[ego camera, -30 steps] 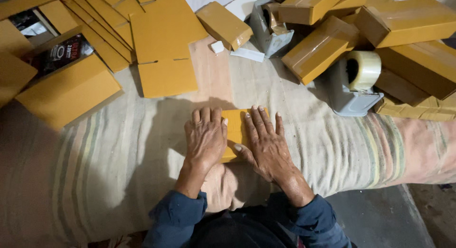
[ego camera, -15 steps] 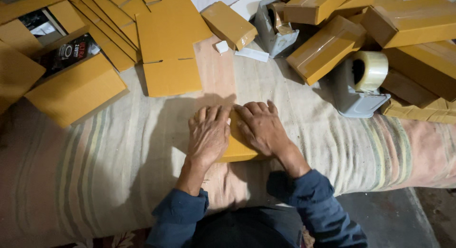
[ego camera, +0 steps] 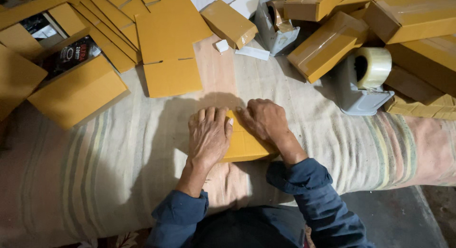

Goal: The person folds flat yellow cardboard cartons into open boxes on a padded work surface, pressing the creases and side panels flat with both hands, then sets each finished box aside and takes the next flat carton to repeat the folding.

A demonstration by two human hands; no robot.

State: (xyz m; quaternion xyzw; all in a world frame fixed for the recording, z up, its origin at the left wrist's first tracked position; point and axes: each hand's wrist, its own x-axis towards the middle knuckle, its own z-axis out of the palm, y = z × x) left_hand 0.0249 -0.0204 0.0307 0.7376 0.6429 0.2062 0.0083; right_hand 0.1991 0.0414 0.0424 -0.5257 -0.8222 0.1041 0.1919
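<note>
Work surface was a striped, faded cloth (ego camera: 95, 181) spread over a padded bench, dim light, cardboard all round. Far left: stack of flat yellow carton blanks (ego camera: 166, 44) plus one open carton w/ a dark packet (ego camera: 66, 56) inside. Far right: pile of closed, taped yellow boxes (ego camera: 327, 44), so a good batch looked done already. Grey tape dispenser (ego camera: 361, 82) w/ clear roll sat near the right hand, untouched; second dispenser (ego camera: 275, 22) further back, between the boxes.

Progress, judged: the small yellow box (ego camera: 244, 146) in hand lay flat on the cloth at centre, just in front of the person's body. It looked folded shut but no tape visible on it, though most of its top was hidden under the hands, so can't be sure. Many blanks left unfolded, so lots remaining.

Pose: left hand (ego camera: 207, 136) lay palm-down on the box's left part, fingers straight, close together, pointing away from the body, pressing flat, not pinching. Right hand (ego camera: 266, 121) sat on the box's upper right edge, angled in toward the left one, fingers curled a bit over the far edge, fingertips nearly touching the left hand's. Whether they gripped the edge or just pushed: couldn't tell. Both forearms in blue sleeves (ego camera: 308, 181), elbows tucked close.
</note>
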